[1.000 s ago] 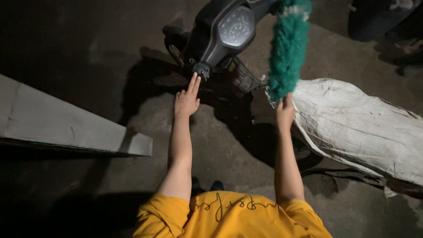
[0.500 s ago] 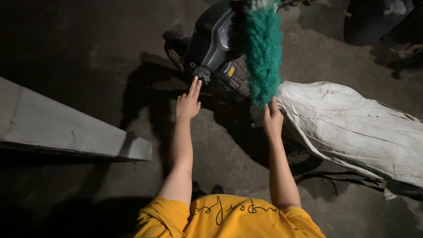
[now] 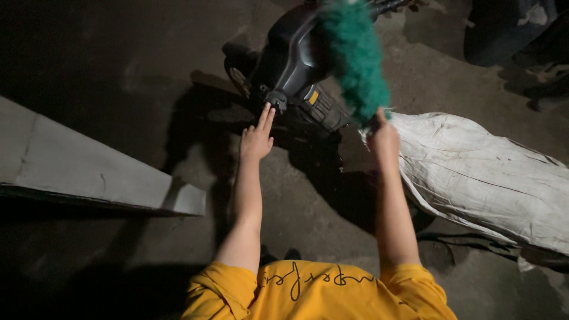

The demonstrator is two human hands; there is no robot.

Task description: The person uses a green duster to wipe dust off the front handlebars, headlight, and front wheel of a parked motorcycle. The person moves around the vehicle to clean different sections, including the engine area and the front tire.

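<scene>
duster up on the scooter's front

your right hand (image 3: 384, 140) grips the green duster (image 3: 355, 56) at twelve o'clock; left hand (image 3: 256, 137), fingers straight together, touches the black scooter (image 3: 293, 56) at eleven.

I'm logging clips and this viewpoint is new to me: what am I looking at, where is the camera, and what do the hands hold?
The camera sits on a person's head and looks down, so the two bare arms and the yellow shirt at the bottom edge are the wearer's own. The left hand touches the front of a dark scooter with its fingertips. The right hand grips a fluffy green duster, raised over the scooter. A white cover lies over the seat. Below is a concrete floor, with a grey ledge to the left.
</scene>
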